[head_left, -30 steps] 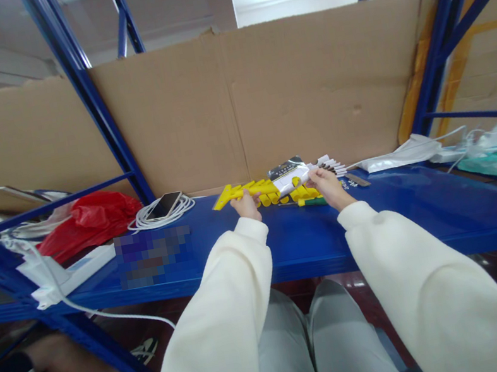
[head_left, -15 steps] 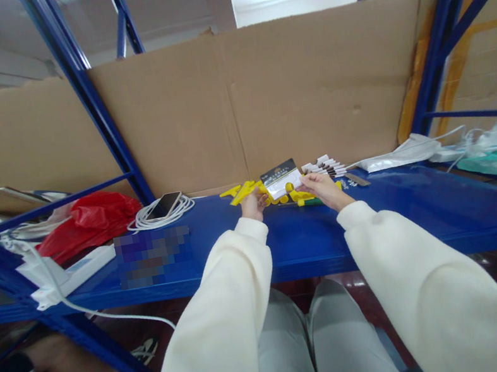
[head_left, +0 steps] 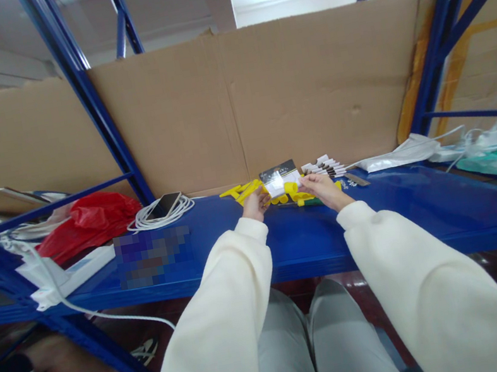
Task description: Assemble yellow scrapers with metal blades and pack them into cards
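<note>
1. We are reaching over a blue metal shelf (head_left: 305, 234).
2. Our right hand (head_left: 325, 190) is pinching the lower right edge of a flat black-and-white packet (head_left: 278, 175).
3. Our left hand (head_left: 254, 204) is curling beside the packet's lower left; we cannot tell its grip.
4. Yellow plastic pieces (head_left: 233, 191) are lying around the packet.

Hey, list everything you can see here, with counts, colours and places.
Card: one, black and white, right hand
Yellow pieces: several, around hands
Sticks: several, white and dark, behind right hand
Phone: one, black, on cable
Coiled cable: one, white, left
Red bag: one, left
Power strip: one, white, left
Pouch: one, white, right
Green plastic: far right
Cardboard: brown, behind
Shelf: blue, underneath
Another person's leg: lower left
Hands: left, right; cream sleeves
</note>
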